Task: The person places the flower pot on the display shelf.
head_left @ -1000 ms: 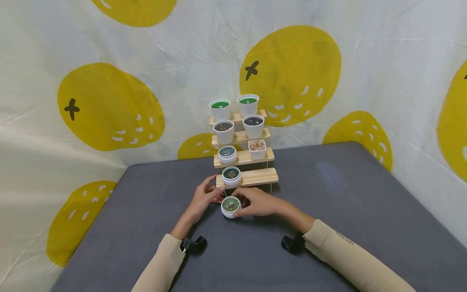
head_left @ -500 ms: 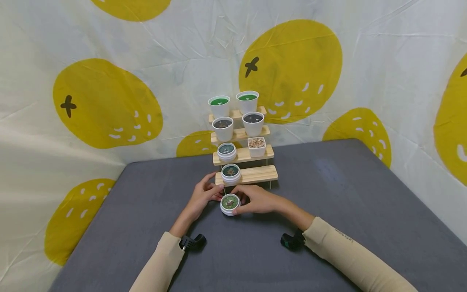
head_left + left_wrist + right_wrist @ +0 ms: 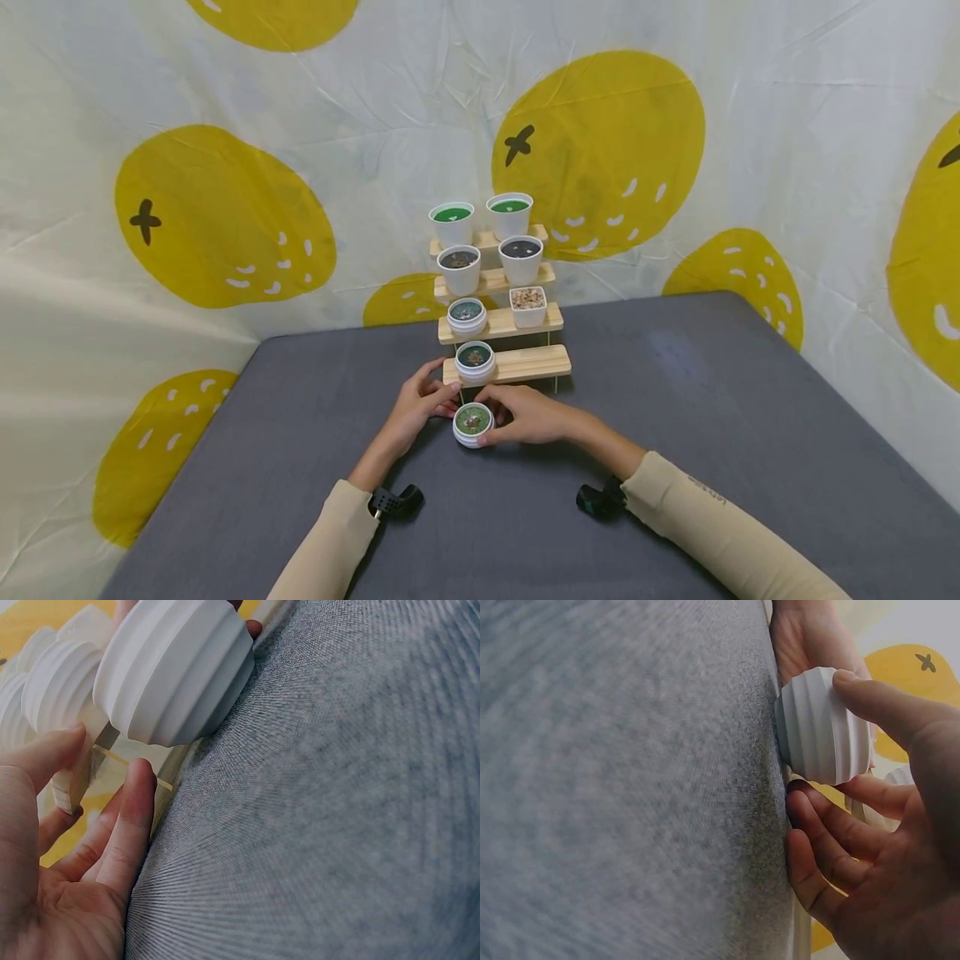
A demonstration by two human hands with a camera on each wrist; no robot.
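My right hand (image 3: 532, 415) pinches a white ribbed round pot (image 3: 472, 427) with green filling between thumb and index finger, in front of a tiered wooden stand (image 3: 532, 363). The right wrist view shows the thumb on this pot (image 3: 817, 727) and the other fingers loosely bent beside it. At the stand's lowest board, my left hand (image 3: 412, 408) grips the left end. In the left wrist view, the thumb (image 3: 56, 750) lies on one face of the board and a fingertip on the other. Another ribbed pot (image 3: 476, 363), dark green inside, sits on that board's left.
Higher steps bear a ribbed pot (image 3: 467, 317), a square pot of pebbles (image 3: 528, 307), two dark-filled pots (image 3: 521, 261) and two green-filled pots (image 3: 452, 225). The grey cloth-covered table (image 3: 675, 417) meets a patterned curtain (image 3: 405, 142) behind.
The head view has tilted slightly and returned. Both hands, the pot and the stand keep their places.
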